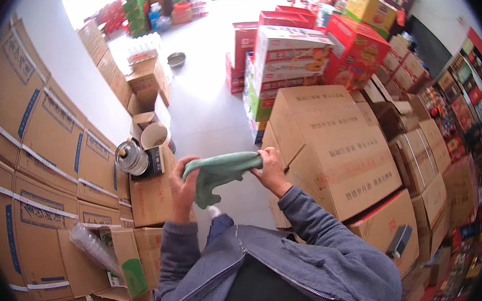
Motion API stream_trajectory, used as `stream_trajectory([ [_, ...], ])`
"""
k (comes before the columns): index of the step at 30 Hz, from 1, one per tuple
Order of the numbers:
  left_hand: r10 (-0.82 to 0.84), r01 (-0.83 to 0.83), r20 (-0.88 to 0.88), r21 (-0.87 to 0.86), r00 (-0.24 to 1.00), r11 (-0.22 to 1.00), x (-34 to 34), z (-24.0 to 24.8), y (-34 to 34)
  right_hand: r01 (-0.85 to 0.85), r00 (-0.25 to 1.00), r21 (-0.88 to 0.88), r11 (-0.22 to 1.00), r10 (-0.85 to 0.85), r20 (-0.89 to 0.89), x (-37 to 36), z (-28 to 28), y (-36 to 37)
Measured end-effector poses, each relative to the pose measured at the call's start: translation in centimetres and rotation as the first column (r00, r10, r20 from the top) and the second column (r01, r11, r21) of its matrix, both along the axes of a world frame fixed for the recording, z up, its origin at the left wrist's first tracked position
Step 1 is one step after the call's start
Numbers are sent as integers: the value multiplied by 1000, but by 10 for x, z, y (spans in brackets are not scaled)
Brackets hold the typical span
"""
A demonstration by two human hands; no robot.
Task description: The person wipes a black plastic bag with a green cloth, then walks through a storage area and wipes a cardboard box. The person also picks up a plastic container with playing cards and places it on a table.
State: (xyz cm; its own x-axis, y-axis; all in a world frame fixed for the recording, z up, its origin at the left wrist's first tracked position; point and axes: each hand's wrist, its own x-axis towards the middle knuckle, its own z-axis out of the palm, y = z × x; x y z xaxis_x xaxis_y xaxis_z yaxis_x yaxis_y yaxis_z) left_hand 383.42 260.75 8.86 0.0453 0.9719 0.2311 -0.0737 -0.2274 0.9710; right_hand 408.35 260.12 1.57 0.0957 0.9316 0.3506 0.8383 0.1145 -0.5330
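Observation:
A green cloth (220,172) is stretched between my two hands at the middle of the view, with its left part hanging down in folds. My left hand (182,181) grips its left end, fingers bent round the edge. At the right end, my right hand (270,168) pinches the cloth between thumb and fingers. Both hands are raised in front of me over the grey floor. Left of my left hand, a glass jar (133,158) and a white bucket (156,136) stand by a cardboard box.
Strapped cartons (43,185) are stacked along the left wall. Close on the right rise large brown cartons (332,142), with red and white boxes (293,54) behind them. A metal basin (176,59) sits on the floor ahead. An open carton (110,259) holds plastic wrap at lower left.

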Motion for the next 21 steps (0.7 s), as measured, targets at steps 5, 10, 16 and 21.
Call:
stream_trajectory([
  [5, -3, 2, 49, 28, 999, 1000, 9, -8, 91, -12, 998, 31, 999, 10, 58, 17, -2, 75],
  [10, -207, 210, 53, -49, 977, 977, 15, -2, 195, 107, 984, 71, 992, -116, 132, 28, 15, 160],
  [16, -286, 289, 68, -45, 956, 956, -1, 10, 304, 131, 987, 53, 990, -136, 91, 13, 28, 251],
  [21, -247, 251, 61, -75, 967, 965, -7, 3, 366, 125, 987, 14, 992, -125, 100, 7, 22, 316],
])
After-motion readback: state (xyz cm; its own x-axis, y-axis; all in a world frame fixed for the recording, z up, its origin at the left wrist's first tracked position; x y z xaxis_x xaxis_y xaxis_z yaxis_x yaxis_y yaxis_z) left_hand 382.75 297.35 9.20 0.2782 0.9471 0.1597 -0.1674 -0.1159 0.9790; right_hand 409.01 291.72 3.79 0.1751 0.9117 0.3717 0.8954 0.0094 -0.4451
